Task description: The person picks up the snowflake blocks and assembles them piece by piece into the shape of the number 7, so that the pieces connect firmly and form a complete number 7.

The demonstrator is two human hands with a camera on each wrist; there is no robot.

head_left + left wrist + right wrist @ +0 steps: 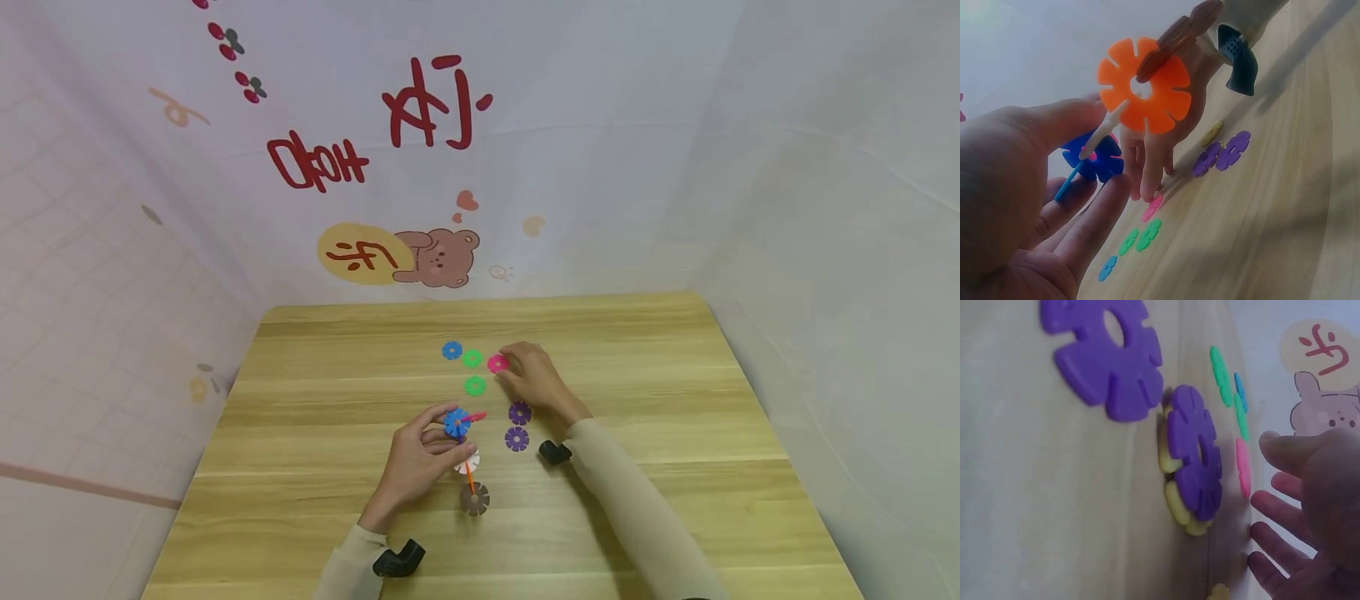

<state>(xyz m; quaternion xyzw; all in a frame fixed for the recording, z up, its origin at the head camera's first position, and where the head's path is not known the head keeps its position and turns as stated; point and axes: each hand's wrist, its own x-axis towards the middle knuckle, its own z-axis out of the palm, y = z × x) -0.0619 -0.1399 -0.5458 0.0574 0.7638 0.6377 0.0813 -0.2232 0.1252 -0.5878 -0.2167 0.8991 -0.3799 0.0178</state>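
My left hand (420, 458) pinches a chain of interlocked notched flower-shaped plastic discs. The chain includes a blue disc (452, 424), a white disc (471, 463), an orange disc (1169, 94) and a brown disc (477, 508), plus a pink disc (478, 416) sticking out sideways. My right hand (536, 379) reaches down to a loose pink disc (492, 365) lying on the table, fingertips right at its edge. In the right wrist view the fingers (1282, 512) are spread, with thumb and fingers apart and that pink disc just beyond them.
Left of the loose pink disc lie two green discs (475, 392) and a blue disc (447, 351). Two purple discs (516, 445) lie below the right wrist, one overlapping a yellow disc (1179, 506). White cloth walls (600, 208) surround the wooden table (337, 350).
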